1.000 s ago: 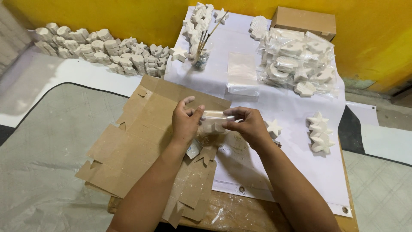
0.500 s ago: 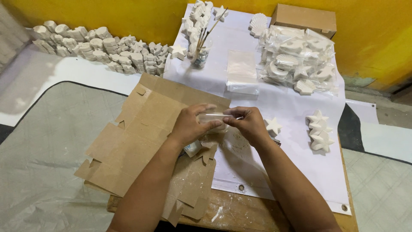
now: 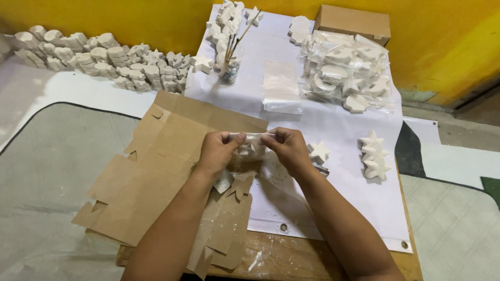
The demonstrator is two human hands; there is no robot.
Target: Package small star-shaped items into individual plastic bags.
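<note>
A: Holding a small clear bag (image 3: 253,143) with a white plaster piece inside, both hands up over the flattened cardboard (image 3: 156,177). Left hand (image 3: 217,151) pinches the bag's left top corner, right hand (image 3: 288,148) pinches the right one, both grips pressed together on the plastic.

B: Bag sealed yet?

A: I can't tell, the top edge is stretched taut between my fingers, the mouth is too small to read. I'd judge this piece is in the bag, closing is what's left.

B: What's around?

A: One loose white star (image 3: 318,152) just beside my right hand on the white sheet (image 3: 333,119). A short stack of stars (image 3: 374,156) further right, unbagged. Flat empty clear bags (image 3: 282,93) behind the hands. Pile of bagged pieces (image 3: 346,73) far right, by a brown box (image 3: 354,23). So a fair share looks packed already.

B: And undone?

A: Plenty: a long heap of bare plaster shapes (image 3: 99,60) along the yellow wall, more by the jar of brushes (image 3: 230,65). Table (image 3: 271,260) edge is dusty.
</note>
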